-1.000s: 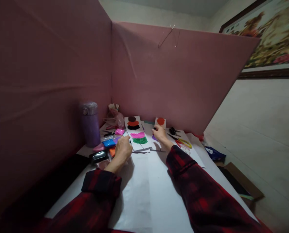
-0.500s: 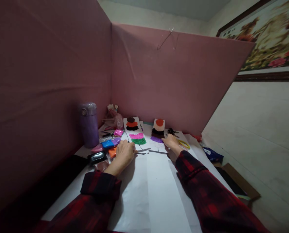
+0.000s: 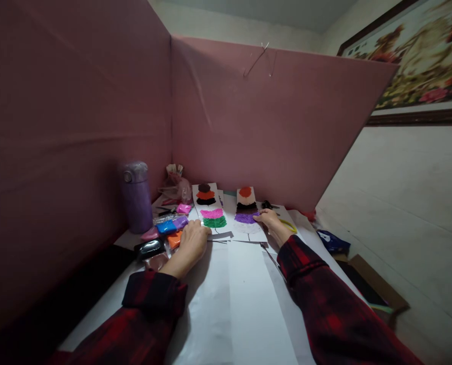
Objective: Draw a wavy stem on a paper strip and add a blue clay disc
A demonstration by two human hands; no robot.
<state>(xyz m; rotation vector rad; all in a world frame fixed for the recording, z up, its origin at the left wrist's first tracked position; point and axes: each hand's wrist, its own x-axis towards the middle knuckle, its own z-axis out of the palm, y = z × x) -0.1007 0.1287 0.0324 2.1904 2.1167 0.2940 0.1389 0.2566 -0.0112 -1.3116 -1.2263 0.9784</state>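
On the left lies a white card (image 3: 196, 207) with dark brown, orange, black, pink and green bands and a short stem line. My left hand (image 3: 194, 239) is closed at its lower left edge, fingertips pinching the paper. Beside it is a second white card (image 3: 260, 234), with orange, pale, black, brown and purple bands above a bare outlined part. Its right edge is between the fingers of my right hand (image 3: 270, 223), near the purple band. A thin metal tool (image 3: 273, 261) lies by my right sleeve.
Coloured clay packets (image 3: 167, 226) lie left of my left hand, with a purple bottle (image 3: 137, 197) behind them. Yellow-handled scissors (image 3: 289, 226) are beyond my right hand. A pink plastic bag (image 3: 176, 186) sits at the back. Pink panels (image 3: 229, 116) enclose the left and far sides.
The right card has turned slightly, and its lower end has moved right with my right hand. More of its purple band and the thin metal tool now show. My left hand stays nearly in place.
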